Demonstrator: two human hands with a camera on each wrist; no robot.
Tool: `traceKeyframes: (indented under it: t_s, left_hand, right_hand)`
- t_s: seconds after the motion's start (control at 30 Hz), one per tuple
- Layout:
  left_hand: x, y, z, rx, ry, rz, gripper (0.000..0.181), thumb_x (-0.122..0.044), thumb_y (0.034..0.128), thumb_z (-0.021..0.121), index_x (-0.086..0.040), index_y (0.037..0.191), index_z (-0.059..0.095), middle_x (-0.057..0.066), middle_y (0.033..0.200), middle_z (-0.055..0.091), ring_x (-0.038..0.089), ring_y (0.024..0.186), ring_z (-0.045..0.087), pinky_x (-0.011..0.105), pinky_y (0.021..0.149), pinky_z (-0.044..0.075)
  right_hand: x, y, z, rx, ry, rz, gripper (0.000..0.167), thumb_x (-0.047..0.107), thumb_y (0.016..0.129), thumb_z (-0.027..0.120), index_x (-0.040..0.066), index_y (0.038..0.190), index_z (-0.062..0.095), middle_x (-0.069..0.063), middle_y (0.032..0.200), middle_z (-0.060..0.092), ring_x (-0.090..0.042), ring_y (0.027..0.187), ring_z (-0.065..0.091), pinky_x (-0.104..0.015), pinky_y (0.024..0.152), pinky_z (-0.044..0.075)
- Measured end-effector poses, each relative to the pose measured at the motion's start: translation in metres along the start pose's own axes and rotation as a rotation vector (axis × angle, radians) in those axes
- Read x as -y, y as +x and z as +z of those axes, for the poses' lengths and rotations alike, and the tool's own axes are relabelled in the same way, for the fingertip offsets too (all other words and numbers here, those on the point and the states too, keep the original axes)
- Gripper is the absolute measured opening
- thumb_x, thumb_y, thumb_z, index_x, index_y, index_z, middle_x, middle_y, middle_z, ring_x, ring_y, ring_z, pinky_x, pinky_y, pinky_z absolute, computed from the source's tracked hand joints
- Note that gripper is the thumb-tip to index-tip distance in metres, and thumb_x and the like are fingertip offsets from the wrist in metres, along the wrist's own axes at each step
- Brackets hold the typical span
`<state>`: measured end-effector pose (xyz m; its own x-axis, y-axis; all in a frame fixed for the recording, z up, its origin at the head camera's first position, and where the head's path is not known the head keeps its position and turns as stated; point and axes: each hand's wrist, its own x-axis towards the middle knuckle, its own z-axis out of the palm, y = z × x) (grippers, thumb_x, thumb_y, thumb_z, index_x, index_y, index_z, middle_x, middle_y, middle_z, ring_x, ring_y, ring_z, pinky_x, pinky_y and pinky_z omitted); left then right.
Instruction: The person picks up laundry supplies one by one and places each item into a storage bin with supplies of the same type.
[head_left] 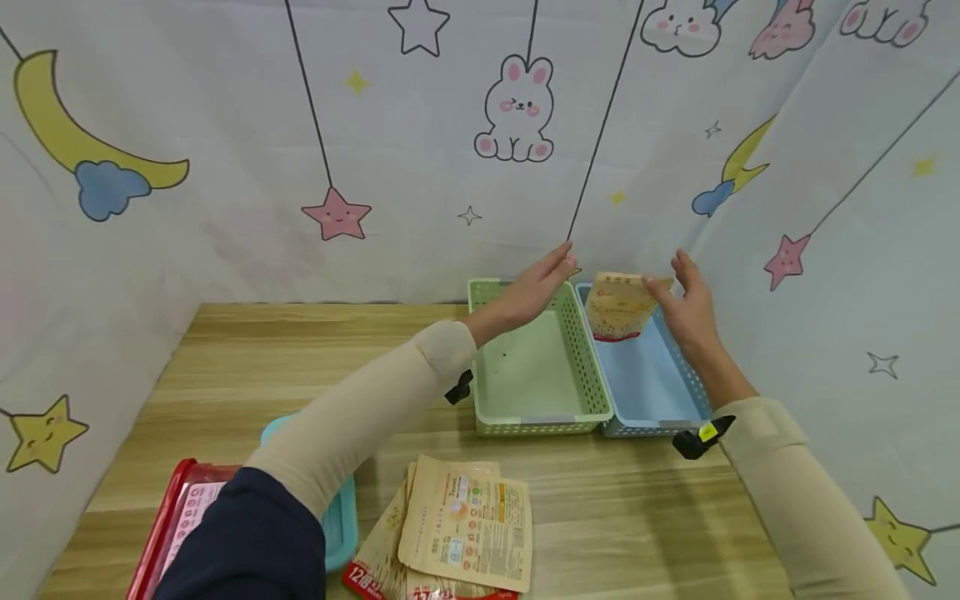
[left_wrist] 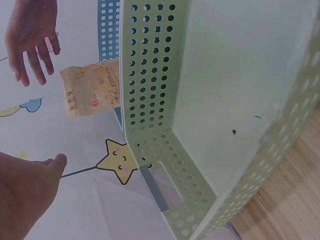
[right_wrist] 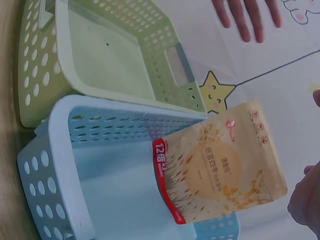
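Observation:
A beige food pouch (head_left: 619, 307) with a red bottom band stands tilted at the far end of the blue basket (right_wrist: 120, 185). My right hand (head_left: 692, 312) is just right of it, fingers spread; the right wrist view shows a small gap between hand and pouch. Over the far end of the green basket (head_left: 536, 367) hovers my left hand (head_left: 531, 292), fingers straight and holding nothing. The left wrist view also shows both hands apart from the pouch, with the left hand (left_wrist: 27, 192) low and the right hand (left_wrist: 34, 37) high.
Several similar pouches (head_left: 468, 525) lie overlapping near the table's front. A red-rimmed container (head_left: 153, 533) and a light blue container (head_left: 343, 525) are at front left, partly hidden by my left arm. A printed white curtain (head_left: 420, 125) hangs behind the wooden table (head_left: 247, 358).

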<state>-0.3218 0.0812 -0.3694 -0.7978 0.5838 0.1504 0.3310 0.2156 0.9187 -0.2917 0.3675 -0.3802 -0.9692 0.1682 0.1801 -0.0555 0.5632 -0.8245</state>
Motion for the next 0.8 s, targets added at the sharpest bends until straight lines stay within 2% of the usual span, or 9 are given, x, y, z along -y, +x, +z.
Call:
traceKeyframes:
  t_s: [0.07,0.17,0.27,0.4,0.5,0.6,0.8]
  left_hand:
    - [-0.002,-0.008,-0.002,-0.025,0.022,0.064,0.066,-0.053,0.1148,0.030,-0.025,0.172,0.013,0.003,0.172,0.033,0.018,0.159,0.026,0.043,0.128,0.025]
    - [-0.002,-0.021,-0.005,-0.039,0.062,0.141,0.064,-0.050,0.1151,0.034,-0.027,0.172,0.015,-0.002,0.174,0.026,0.014,0.158,0.026,0.041,0.127,0.028]
    - [-0.001,-0.033,-0.008,-0.032,0.132,0.190,0.064,-0.051,0.1147,0.035,-0.029,0.171,0.016,-0.008,0.175,0.020,0.009,0.158,0.023,0.039,0.127,0.027]
    - [-0.001,-0.048,-0.013,-0.001,0.248,0.239,0.067,-0.055,0.1132,0.035,-0.028,0.171,0.016,-0.005,0.176,0.019,0.012,0.160,0.018,0.043,0.129,0.022]
    - [-0.002,-0.059,-0.018,0.016,0.307,0.264,0.070,-0.058,0.1117,0.037,-0.029,0.171,0.016,-0.004,0.177,0.017,0.019,0.162,0.015,0.047,0.130,0.018]
    - [-0.005,-0.069,-0.024,0.026,0.330,0.271,0.071,-0.059,0.1108,0.039,-0.031,0.172,0.014,-0.006,0.177,0.014,0.021,0.163,0.015,0.049,0.130,0.017]
    - [-0.003,-0.081,-0.037,0.028,0.352,0.245,0.072,-0.060,0.1101,0.040,-0.036,0.171,0.011,-0.012,0.176,0.010,0.010,0.161,0.011,0.051,0.129,0.018]
  right_hand:
    - [0.005,-0.003,0.002,0.007,0.008,-0.031,0.089,0.056,0.103,0.061,0.025,0.172,0.013,-0.006,0.176,0.019,-0.030,0.163,0.012,-0.064,0.127,0.012]
    - [0.012,-0.007,0.004,0.018,0.011,-0.081,0.087,0.052,0.104,0.062,0.025,0.172,0.016,-0.006,0.176,0.021,-0.028,0.163,0.013,-0.062,0.128,0.010]
    - [0.020,-0.010,0.007,0.029,-0.012,-0.114,0.086,0.052,0.104,0.062,0.025,0.172,0.017,-0.004,0.176,0.021,-0.027,0.163,0.012,-0.061,0.128,0.009]
    - [0.030,-0.013,0.013,0.034,-0.060,-0.149,0.086,0.054,0.104,0.062,0.025,0.172,0.019,0.000,0.176,0.020,-0.026,0.163,0.012,-0.061,0.128,0.010]
    - [0.035,-0.014,0.018,0.039,-0.078,-0.185,0.085,0.053,0.103,0.063,0.025,0.171,0.022,0.001,0.175,0.022,-0.026,0.162,0.015,-0.061,0.128,0.014]
    - [0.039,-0.015,0.022,0.052,-0.071,-0.211,0.084,0.052,0.102,0.064,0.027,0.171,0.023,0.002,0.175,0.023,-0.027,0.161,0.017,-0.061,0.127,0.016]
    - [0.044,-0.020,0.028,0.090,-0.048,-0.246,0.082,0.047,0.102,0.065,0.031,0.171,0.022,0.000,0.175,0.022,-0.030,0.161,0.015,-0.067,0.125,0.015]
